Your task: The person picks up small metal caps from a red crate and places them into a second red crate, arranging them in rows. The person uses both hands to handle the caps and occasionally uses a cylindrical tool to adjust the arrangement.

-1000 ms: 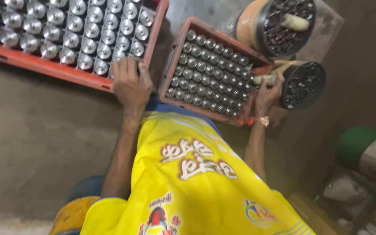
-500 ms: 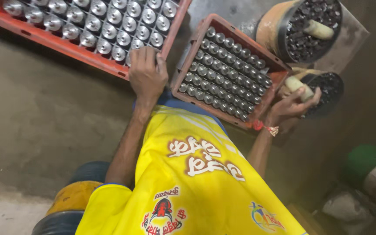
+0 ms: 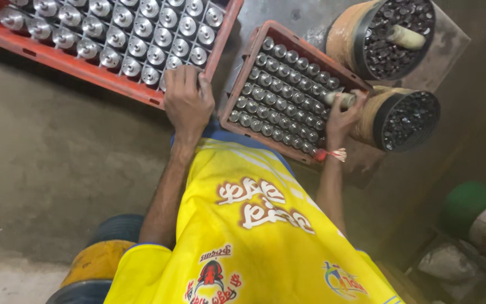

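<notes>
Head view | left hand (image 3: 187, 101) flat on large crate (image 3: 57, 53) rim | right hand (image 3: 338, 115) grip around pale cylinder (image 3: 341, 99)

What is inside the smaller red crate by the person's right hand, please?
The smaller red crate holds close rows of small shiny metal cylinders, standing on end. The right hand covers a few at the far edge, and the crate's floor is hidden beneath them.

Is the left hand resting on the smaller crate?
No, the left hand lies on the near corner of the big red crate of metal parts, left of the smaller crate.
</notes>
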A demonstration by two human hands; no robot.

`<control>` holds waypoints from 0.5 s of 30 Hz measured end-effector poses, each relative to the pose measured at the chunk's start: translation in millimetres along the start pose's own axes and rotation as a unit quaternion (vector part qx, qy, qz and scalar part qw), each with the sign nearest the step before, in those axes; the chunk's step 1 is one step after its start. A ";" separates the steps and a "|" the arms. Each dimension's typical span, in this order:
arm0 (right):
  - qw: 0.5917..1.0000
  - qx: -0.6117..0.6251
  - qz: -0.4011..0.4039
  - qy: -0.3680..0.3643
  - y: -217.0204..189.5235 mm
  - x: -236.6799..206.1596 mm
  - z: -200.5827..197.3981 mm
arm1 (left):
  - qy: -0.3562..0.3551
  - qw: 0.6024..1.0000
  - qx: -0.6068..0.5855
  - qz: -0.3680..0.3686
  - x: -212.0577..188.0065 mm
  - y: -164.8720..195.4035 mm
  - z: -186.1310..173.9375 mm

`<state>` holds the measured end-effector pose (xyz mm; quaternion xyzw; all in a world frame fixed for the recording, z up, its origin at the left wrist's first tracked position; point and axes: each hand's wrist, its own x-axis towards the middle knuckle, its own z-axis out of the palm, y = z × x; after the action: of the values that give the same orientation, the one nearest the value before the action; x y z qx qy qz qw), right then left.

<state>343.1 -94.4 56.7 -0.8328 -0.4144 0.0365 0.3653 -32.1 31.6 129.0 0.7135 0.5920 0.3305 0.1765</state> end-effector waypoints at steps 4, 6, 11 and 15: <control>0.993 0.089 0.002 0.078 -5.3 4.9 9.1 | -0.005 1.000 0.020 0.001 0.0 -1.0 -0.3; 0.991 0.054 -0.075 0.101 -12.1 3.6 13.4 | -0.001 1.000 0.018 0.001 0.2 -1.9 0.6; 0.990 -0.090 -0.035 -0.098 -37.4 4.5 19.4 | 0.014 1.000 0.010 0.015 0.3 -2.8 4.1; 0.994 0.093 -0.052 -0.005 -55.6 5.2 27.8 | 0.008 1.000 0.024 -0.004 -1.0 -2.5 3.1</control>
<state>299.5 -52.9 73.2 -0.7725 -0.4536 0.0600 0.4403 -31.9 31.6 124.9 0.7124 0.6042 0.3210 0.1563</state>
